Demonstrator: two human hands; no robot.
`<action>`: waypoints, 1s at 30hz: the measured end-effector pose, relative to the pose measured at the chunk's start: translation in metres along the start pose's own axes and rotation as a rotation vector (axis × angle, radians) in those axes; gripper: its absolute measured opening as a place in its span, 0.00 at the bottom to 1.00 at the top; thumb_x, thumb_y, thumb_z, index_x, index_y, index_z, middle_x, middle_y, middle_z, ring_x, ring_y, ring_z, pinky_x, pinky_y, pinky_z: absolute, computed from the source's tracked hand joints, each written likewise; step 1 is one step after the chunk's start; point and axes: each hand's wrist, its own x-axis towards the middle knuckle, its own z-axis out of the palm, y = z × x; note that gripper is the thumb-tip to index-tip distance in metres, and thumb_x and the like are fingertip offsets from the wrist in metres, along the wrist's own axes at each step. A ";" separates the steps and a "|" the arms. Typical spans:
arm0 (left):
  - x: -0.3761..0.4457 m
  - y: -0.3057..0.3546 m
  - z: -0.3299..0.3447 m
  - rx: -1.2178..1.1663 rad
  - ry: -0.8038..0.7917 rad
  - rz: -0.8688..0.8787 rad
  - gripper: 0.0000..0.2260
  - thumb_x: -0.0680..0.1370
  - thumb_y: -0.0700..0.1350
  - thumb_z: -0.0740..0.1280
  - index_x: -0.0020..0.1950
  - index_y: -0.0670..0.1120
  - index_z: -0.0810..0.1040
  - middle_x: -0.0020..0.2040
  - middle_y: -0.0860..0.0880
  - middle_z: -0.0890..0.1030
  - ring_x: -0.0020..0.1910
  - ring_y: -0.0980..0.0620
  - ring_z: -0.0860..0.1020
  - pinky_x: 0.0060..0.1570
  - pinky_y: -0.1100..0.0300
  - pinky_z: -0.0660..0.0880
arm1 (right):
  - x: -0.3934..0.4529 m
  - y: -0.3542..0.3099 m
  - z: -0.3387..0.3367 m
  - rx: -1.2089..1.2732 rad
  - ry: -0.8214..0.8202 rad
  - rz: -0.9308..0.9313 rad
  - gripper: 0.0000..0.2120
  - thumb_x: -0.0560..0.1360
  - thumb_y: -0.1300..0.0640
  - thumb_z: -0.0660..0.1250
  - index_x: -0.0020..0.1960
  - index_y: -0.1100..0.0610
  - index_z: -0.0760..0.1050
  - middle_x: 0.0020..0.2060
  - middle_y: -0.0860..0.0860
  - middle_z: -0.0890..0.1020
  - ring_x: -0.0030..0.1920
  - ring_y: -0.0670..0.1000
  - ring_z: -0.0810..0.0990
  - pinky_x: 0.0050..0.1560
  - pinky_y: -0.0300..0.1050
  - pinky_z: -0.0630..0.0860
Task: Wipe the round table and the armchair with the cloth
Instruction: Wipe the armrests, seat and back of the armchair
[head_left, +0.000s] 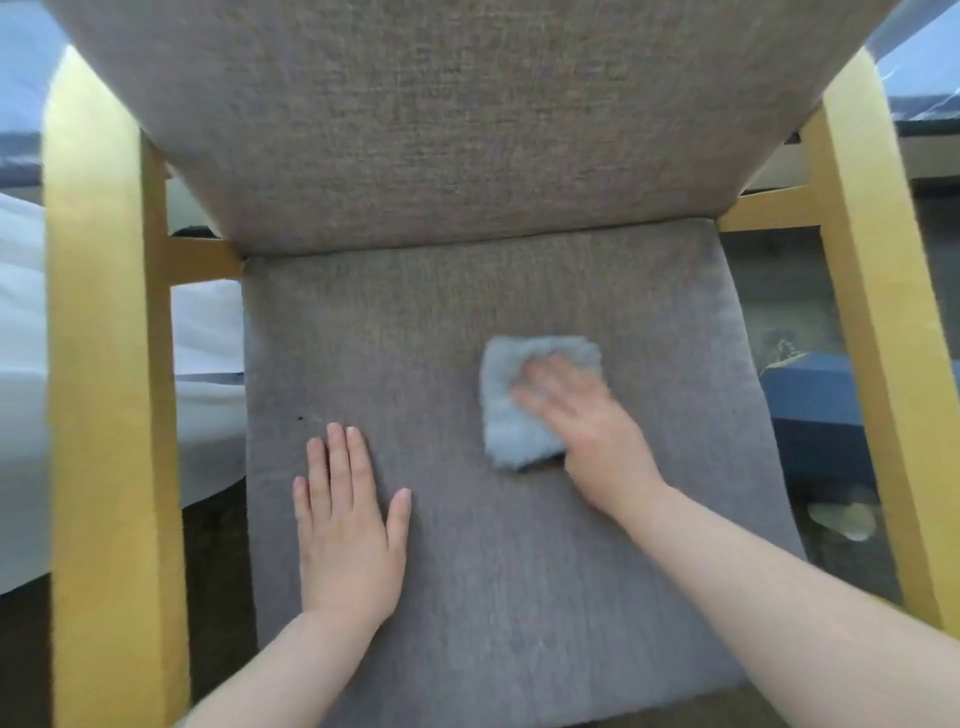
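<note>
Where the white bedding (21, 364) met the frame's left edge, the armchair's yellow wooden left armrest (104, 364) stood beside it. On the grey seat cushion (467, 571) the left hand (348, 525) lay flat, fingers straight, holding nothing. Further right, the right hand (582, 421) pressed the folded blue-grey cloth (514, 405) onto the seat (fingers blurred, apparently extended). Judged risks: the fold could bunch or slip from under the palm on the coarse weave, and both armrests and the backrest (467, 114) could be missed. No round table was visible.

one armchair (519, 291), one cloth (514, 415), two hands (348, 525)
</note>
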 end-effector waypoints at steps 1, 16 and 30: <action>-0.001 0.003 -0.004 -0.016 -0.030 -0.024 0.30 0.82 0.58 0.45 0.76 0.46 0.34 0.76 0.48 0.34 0.76 0.50 0.34 0.74 0.52 0.36 | 0.009 -0.006 0.000 0.050 0.079 0.295 0.31 0.68 0.70 0.55 0.70 0.56 0.70 0.71 0.55 0.68 0.73 0.58 0.62 0.68 0.63 0.64; 0.074 -0.078 -0.180 0.214 0.211 0.299 0.28 0.75 0.48 0.56 0.76 0.43 0.63 0.77 0.48 0.56 0.77 0.54 0.44 0.74 0.57 0.41 | 0.182 -0.097 -0.136 1.100 1.120 1.333 0.22 0.77 0.67 0.55 0.68 0.52 0.70 0.57 0.49 0.79 0.53 0.51 0.76 0.54 0.40 0.70; 0.077 -0.088 -0.151 -0.054 0.348 0.248 0.31 0.73 0.42 0.60 0.76 0.44 0.61 0.77 0.48 0.59 0.77 0.51 0.52 0.75 0.53 0.49 | 0.219 -0.205 -0.084 1.133 0.608 1.103 0.25 0.77 0.68 0.57 0.70 0.49 0.69 0.50 0.45 0.78 0.47 0.49 0.80 0.46 0.31 0.72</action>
